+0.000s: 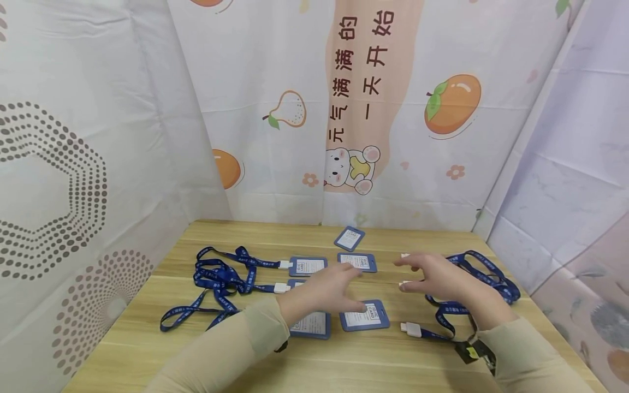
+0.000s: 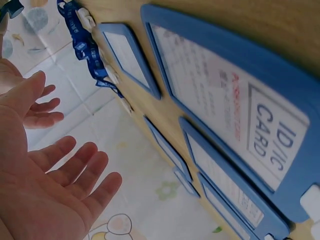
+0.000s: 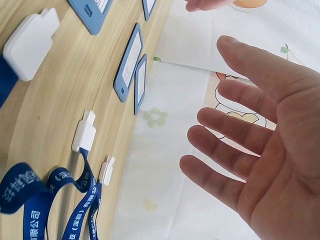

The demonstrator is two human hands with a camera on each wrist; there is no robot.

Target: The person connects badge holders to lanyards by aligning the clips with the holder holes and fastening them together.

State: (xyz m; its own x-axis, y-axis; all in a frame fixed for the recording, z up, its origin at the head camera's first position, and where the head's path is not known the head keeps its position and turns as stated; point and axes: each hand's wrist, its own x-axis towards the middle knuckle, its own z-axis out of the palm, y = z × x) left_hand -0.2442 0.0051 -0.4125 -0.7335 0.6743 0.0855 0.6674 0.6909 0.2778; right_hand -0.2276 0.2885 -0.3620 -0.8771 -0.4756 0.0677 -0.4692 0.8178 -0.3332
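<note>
My left hand (image 1: 324,292) hovers over the middle of the table with relaxed, spread fingers, holding nothing. Under and around it lie blue-framed ID card holders: a near one (image 1: 365,316), a middle one (image 1: 369,262) and a tilted far one (image 1: 349,238). My right hand (image 1: 442,278), also empty with fingers apart, is above the white clips of blue lanyards. One white clip (image 1: 411,329) lies nearest me; another clip (image 3: 85,134) shows in the right wrist view. In the left wrist view, a large card holder (image 2: 225,110) fills the right side.
On the left, tangled blue lanyards (image 1: 221,275) run to card holders, including the far-left holder (image 1: 308,266); my left forearm partly covers others. More lanyard straps (image 1: 491,273) lie at the right. Printed curtains (image 1: 275,164) stand behind the wooden table (image 1: 344,365) and at both sides.
</note>
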